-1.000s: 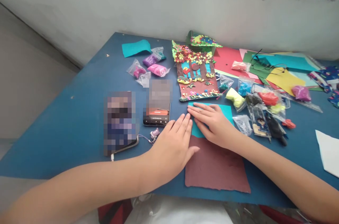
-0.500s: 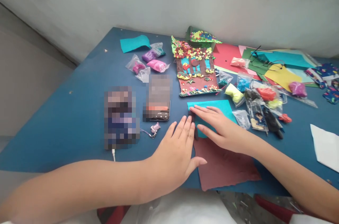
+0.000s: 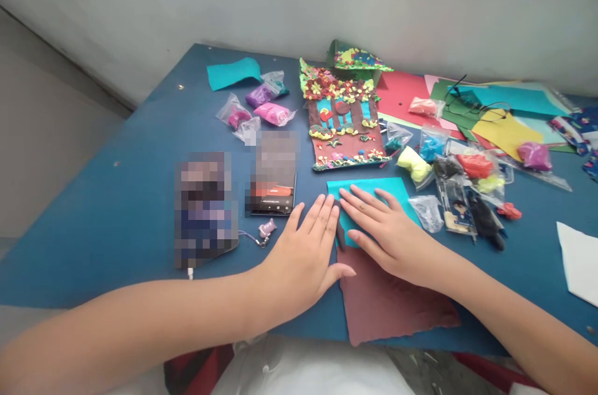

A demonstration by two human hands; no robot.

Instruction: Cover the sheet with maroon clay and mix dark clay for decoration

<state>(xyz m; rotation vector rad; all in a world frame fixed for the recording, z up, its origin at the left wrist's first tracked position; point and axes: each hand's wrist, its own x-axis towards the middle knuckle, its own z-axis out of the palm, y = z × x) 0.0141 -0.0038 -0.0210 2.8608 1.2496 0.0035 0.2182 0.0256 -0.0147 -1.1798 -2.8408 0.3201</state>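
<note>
A blue-green sheet of paper (image 3: 369, 185) lies near the table's front edge, its lower part covered by a flat, ragged-edged brown clay layer (image 3: 392, 311). Along the sheet's left side runs a dark clay strip (image 3: 340, 236). My left hand (image 3: 306, 252) lies flat at that edge, fingers straight and thumb out over the brown clay, fingertips beside the strip. My right hand (image 3: 392, 230) rests palm down on the blue-green paper, fingers stretched, fingertips just right of the strip. Neither hand grips anything.
A finished-looking clay picture (image 3: 348, 121) lies behind the sheet. Left are two phones (image 3: 273, 195), (image 3: 205, 214) and a charm (image 3: 267, 230). Bagged clay (image 3: 413, 164), a black clay lump (image 3: 483, 220) and coloured papers (image 3: 404, 90) lie right. White paper (image 3: 579, 264) lies far right.
My right fingertips have shifted slightly right, off the dark strip and onto the blue-green paper. My left hand stays flat at the left edge. The camera view has moved slightly.
</note>
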